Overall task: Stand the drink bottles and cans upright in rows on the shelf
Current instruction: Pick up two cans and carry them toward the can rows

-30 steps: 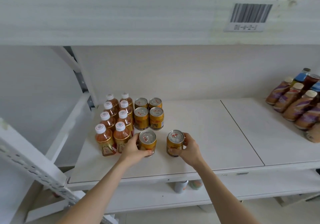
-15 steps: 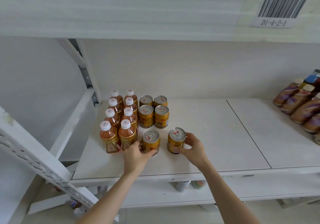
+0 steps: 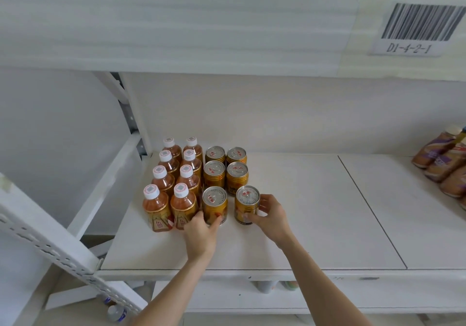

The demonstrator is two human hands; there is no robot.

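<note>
Two gold cans stand upright at the front of the white shelf (image 3: 315, 224). My left hand (image 3: 200, 234) grips the left can (image 3: 214, 204) low on its side, and that can sits right beside the front tea bottle. My right hand (image 3: 271, 216) holds the right can (image 3: 247, 203) from its right side. Behind them several more gold cans (image 3: 225, 171) stand in two columns. To their left, several amber tea bottles (image 3: 174, 181) with white caps stand in two columns.
Brown bottles with purple labels (image 3: 443, 164) lie tipped at the shelf's right end. An upper shelf beam (image 3: 176, 27) with a barcode label (image 3: 416, 29) overhangs. A slanted perforated upright (image 3: 50, 247) is at the left. Bottles lie on a lower level (image 3: 116, 311).
Both hands have pushed their cans back and left, closing the gap to the standing rows. The left can now sits beside the front tea bottle. The view has shifted closer.
</note>
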